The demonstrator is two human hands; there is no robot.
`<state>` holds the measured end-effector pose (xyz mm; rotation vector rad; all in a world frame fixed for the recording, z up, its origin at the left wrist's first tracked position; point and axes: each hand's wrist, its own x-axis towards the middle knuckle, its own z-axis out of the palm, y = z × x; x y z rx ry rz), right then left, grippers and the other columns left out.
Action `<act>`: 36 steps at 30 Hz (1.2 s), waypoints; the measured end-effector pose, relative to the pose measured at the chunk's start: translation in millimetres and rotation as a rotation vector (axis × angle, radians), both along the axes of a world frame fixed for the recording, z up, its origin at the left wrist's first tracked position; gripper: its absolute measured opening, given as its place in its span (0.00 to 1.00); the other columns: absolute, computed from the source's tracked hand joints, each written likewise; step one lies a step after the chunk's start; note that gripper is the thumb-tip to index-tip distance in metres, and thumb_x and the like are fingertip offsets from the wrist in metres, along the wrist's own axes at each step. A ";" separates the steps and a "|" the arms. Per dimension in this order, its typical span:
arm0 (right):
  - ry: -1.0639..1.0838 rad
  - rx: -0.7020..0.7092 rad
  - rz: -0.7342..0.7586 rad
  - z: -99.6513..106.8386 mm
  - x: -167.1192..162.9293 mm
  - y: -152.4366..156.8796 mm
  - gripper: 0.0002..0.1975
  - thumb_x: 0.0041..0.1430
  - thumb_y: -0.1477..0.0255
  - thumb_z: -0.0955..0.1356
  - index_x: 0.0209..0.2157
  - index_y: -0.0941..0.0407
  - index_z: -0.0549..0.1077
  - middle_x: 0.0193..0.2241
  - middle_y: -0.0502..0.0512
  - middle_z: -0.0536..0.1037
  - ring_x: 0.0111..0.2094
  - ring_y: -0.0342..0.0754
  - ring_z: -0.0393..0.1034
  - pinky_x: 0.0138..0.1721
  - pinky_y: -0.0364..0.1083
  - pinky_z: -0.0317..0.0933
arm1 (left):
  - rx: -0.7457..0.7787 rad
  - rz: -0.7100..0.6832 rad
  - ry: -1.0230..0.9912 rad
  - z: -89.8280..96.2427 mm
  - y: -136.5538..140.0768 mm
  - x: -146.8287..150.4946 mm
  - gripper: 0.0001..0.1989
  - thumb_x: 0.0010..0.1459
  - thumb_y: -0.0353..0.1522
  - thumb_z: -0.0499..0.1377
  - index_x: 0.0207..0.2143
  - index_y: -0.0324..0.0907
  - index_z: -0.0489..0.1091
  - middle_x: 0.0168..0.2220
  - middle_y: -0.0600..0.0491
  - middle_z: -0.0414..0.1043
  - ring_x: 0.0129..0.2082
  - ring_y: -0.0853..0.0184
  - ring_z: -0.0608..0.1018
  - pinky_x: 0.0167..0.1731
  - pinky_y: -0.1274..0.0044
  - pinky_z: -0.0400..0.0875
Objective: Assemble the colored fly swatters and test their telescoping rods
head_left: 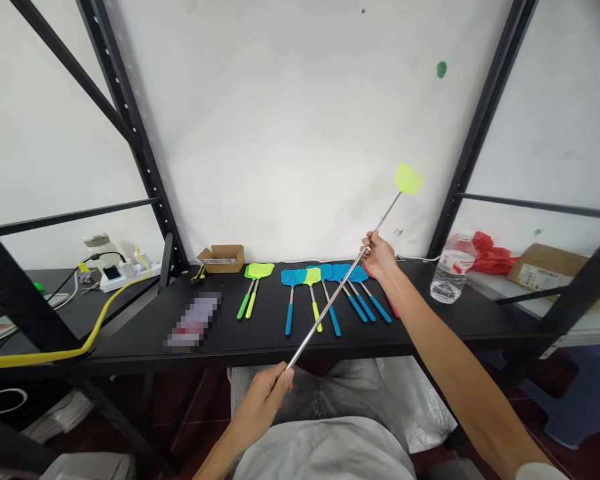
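Observation:
A fly swatter with a yellow-green head (409,179) and a long, extended metal rod slants across the view from lower left to upper right. Its grip end is wrapped in my left hand (267,397), low in front of the table edge. Farther up, the fingers of my right hand (380,255) close round the rod below the head. Behind the rod, several blue fly swatters (289,300) and one yellow-green fly swatter (313,297) lie on the black table (260,340). A red handle (394,308) shows partly beside my right forearm.
Left on the table are a green and a yellow-green swatter (253,300), a small open cardboard box (223,259) and a blurred-out flat rectangle (194,321). A water bottle (453,270) stands at right. Black metal posts (475,133) frame both sides. A yellow cable (100,320) crosses the left.

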<state>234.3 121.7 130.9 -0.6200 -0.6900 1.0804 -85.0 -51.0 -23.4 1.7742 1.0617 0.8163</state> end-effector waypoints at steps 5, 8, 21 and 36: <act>0.006 0.071 0.029 -3.7 -9.8 -8.9 0.14 0.64 0.60 0.65 0.28 0.53 0.62 0.15 0.41 0.57 0.15 0.38 0.50 0.17 0.38 0.51 | -0.018 -0.024 -0.041 -2.2 -2.8 1.2 0.20 0.66 0.46 0.46 0.27 0.42 0.58 0.21 0.61 0.50 0.21 0.73 0.56 0.21 0.80 0.52; 0.011 0.078 0.015 -9.1 -22.6 -13.8 0.13 0.65 0.62 0.63 0.28 0.53 0.62 0.14 0.40 0.55 0.15 0.39 0.48 0.17 0.38 0.50 | -0.027 -0.032 -0.069 -4.3 -3.1 2.4 0.20 0.66 0.46 0.46 0.28 0.42 0.58 0.21 0.61 0.49 0.21 0.74 0.56 0.21 0.80 0.51; 0.033 0.120 0.089 -31.9 -83.1 -41.2 0.16 0.63 0.58 0.65 0.27 0.53 0.62 0.15 0.40 0.51 0.16 0.39 0.46 0.18 0.39 0.50 | -0.039 0.010 -0.119 -4.6 -3.2 8.5 0.20 0.66 0.46 0.47 0.28 0.41 0.60 0.18 0.62 0.50 0.20 0.74 0.56 0.20 0.82 0.51; -0.112 0.071 0.300 -91.7 -180.1 -106.5 0.21 0.60 0.50 0.64 0.28 0.53 0.61 0.16 0.42 0.55 0.18 0.39 0.48 0.21 0.40 0.49 | -0.151 0.089 -0.341 2.1 1.1 13.5 0.22 0.62 0.51 0.50 0.29 0.42 0.59 0.17 0.64 0.48 0.15 0.78 0.50 0.13 0.84 0.45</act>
